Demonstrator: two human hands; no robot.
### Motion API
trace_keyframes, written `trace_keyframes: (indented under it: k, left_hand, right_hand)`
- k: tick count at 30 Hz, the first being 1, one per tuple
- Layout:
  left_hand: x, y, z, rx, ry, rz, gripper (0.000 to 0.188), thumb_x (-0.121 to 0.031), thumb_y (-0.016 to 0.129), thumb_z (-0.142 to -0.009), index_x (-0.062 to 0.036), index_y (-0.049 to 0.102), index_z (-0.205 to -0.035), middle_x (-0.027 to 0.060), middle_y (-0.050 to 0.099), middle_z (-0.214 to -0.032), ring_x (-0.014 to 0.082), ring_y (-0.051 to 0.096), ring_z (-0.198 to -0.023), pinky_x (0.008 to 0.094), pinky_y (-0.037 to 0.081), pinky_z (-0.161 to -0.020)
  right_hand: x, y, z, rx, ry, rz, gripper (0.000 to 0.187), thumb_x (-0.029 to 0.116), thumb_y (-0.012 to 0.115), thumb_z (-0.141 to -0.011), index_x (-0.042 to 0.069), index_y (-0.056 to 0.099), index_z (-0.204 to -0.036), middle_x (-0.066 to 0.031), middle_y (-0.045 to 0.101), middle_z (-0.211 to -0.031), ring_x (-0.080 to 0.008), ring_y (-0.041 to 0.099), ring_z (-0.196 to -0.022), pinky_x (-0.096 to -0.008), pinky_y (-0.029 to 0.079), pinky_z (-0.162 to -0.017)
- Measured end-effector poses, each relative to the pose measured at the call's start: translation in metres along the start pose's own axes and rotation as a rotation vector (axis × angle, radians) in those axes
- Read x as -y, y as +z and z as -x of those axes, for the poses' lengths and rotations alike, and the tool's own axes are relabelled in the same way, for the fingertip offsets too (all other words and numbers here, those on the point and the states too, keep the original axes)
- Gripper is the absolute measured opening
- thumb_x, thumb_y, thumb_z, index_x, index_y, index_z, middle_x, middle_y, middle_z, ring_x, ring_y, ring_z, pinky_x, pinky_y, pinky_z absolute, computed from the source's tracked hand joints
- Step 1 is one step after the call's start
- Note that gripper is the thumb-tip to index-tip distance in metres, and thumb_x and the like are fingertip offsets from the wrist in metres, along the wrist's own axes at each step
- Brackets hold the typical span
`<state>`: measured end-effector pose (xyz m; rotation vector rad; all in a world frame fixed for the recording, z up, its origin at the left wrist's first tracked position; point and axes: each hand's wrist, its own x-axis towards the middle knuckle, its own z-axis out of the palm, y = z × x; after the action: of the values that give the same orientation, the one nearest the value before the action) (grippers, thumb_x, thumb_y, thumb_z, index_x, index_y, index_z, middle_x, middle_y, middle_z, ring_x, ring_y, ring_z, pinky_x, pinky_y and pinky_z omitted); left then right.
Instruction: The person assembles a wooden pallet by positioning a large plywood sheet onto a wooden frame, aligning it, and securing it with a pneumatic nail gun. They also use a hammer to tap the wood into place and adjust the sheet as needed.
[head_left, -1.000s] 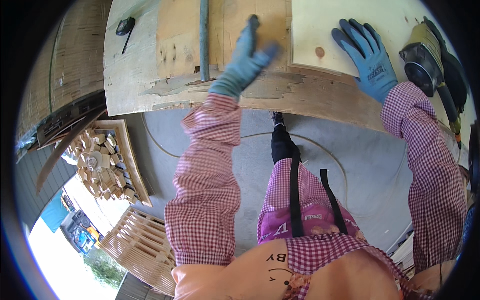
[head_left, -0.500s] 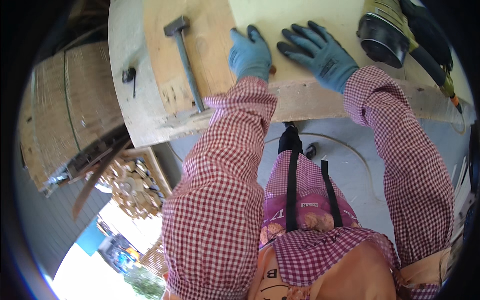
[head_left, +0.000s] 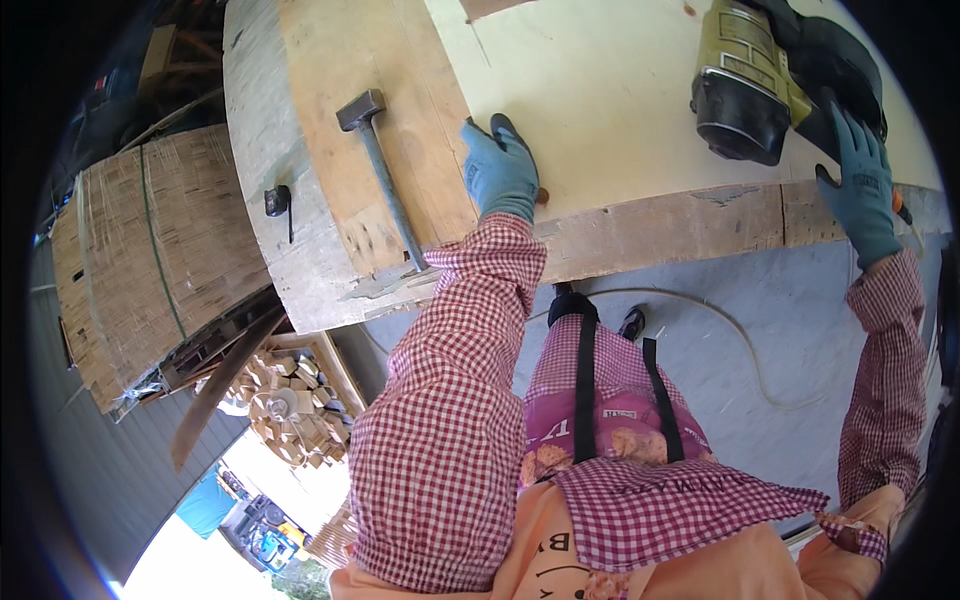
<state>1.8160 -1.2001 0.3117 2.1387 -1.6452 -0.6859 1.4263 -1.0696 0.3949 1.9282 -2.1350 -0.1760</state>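
Note:
My left hand (head_left: 502, 170), in a blue glove with black fingertips, rests closed on the pale board (head_left: 590, 100). A small brown rounded end (head_left: 543, 196) sticks out beside its palm; the rest of that thing is hidden. To its left lies a hammer (head_left: 385, 180) with a dark metal head and a blue-grey handle. Over at the far right, my right hand (head_left: 862, 180), gloved alike, lies over the handle of a yellow and black nail gun (head_left: 742, 90). Its fingers are stretched out and the thumb is spread, not wrapped round the handle.
A small black tape measure (head_left: 278, 201) sits on the worktable's (head_left: 650, 228) left part. An air hose (head_left: 740, 330) loops across the floor below. Banded wooden sheets (head_left: 150, 250) are stacked at the left, above a crate (head_left: 340, 365) of wood offcuts (head_left: 290, 400).
My right hand has moved right, from the board beside my left hand onto the nail gun's handle. My left hand stays closed in its place. The view has shifted a little.

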Motion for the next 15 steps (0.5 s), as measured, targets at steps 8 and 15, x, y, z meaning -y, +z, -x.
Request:
trace_keyframes:
  k: [8, 15]
  left_hand:
    - [0.006, -0.002, -0.003, 0.068, 0.014, 0.255, 0.046, -0.03, 0.046, -0.092, 0.0042, 0.039, -0.122, 0.0274, 0.059, -0.102, 0.0413, 0.059, -0.091, 0.0449, 0.047, -0.076]
    - [0.014, -0.005, -0.007, 0.197, -0.047, 0.41, 0.051, -0.03, 0.047, -0.09, 0.0023, 0.036, -0.128, 0.0234, 0.053, -0.114, 0.0377, 0.051, -0.107, 0.0472, 0.033, -0.096]
  right_hand:
    - [0.034, -0.008, -0.047, 0.224, 0.112, -0.194, 0.074, 0.018, 0.067, -0.073, 0.022, 0.033, -0.139, -0.0162, 0.063, -0.1, -0.0324, 0.063, -0.087, -0.0397, 0.05, -0.076]
    - [0.071, -0.108, -0.026, 0.292, 0.248, -0.975, 0.05, 0.01, 0.066, -0.071, 0.002, 0.053, -0.118, -0.0127, 0.063, -0.099, -0.0236, 0.062, -0.09, -0.034, 0.048, -0.08]
